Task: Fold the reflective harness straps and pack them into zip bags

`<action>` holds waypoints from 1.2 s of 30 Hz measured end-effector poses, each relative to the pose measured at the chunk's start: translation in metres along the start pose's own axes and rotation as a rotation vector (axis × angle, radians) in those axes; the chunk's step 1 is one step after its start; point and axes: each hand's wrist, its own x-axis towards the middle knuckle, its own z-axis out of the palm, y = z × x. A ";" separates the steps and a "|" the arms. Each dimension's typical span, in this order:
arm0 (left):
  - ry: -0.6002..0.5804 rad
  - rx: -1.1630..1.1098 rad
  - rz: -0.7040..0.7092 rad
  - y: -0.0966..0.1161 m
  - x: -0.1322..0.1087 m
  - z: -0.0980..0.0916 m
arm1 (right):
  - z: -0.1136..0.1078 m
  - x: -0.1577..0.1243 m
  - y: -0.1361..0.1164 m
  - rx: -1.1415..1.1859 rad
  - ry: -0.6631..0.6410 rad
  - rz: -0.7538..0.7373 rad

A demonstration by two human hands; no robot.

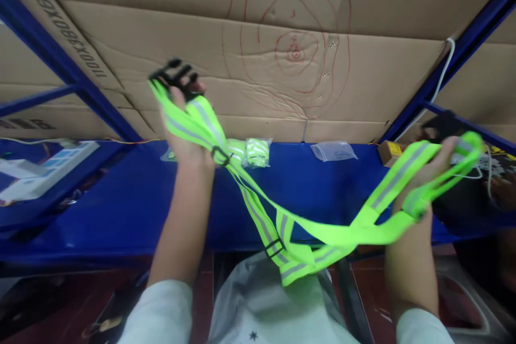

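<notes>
My left hand (186, 134) is raised and closed around one end of a neon-green reflective strap harness (330, 236), with black plastic buckles (174, 74) sticking out above my fingers. My right hand (427, 183) grips the other end of the same harness at the right. The grey-striped straps sag between my hands down to my lap, over the front edge of a blue shelf (121, 209).
Folded green straps in clear bags (252, 151) and an empty plastic bag (332, 151) lie at the back of the shelf. A small brown box (390, 151) sits to the right, a power strip (48, 169) to the left. Cardboard (282, 37) backs the shelf.
</notes>
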 end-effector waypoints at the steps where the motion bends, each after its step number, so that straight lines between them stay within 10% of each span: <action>1: -0.019 -0.058 0.026 -0.014 -0.003 0.004 | 0.012 -0.005 0.014 0.023 -0.081 0.034; 11: -0.370 0.196 -0.405 -0.067 -0.063 -0.002 | 0.067 -0.095 0.059 -0.048 -0.857 0.185; 27: -0.640 0.356 -0.327 -0.087 -0.082 -0.007 | 0.055 -0.108 0.080 -0.478 -1.047 -0.047; 32: -0.559 0.500 -0.021 -0.068 -0.072 -0.004 | 0.055 -0.080 0.063 -0.506 -1.239 -0.163; 36: -0.370 0.689 0.517 -0.034 -0.067 0.010 | 0.056 -0.069 0.017 -0.433 -0.899 -0.278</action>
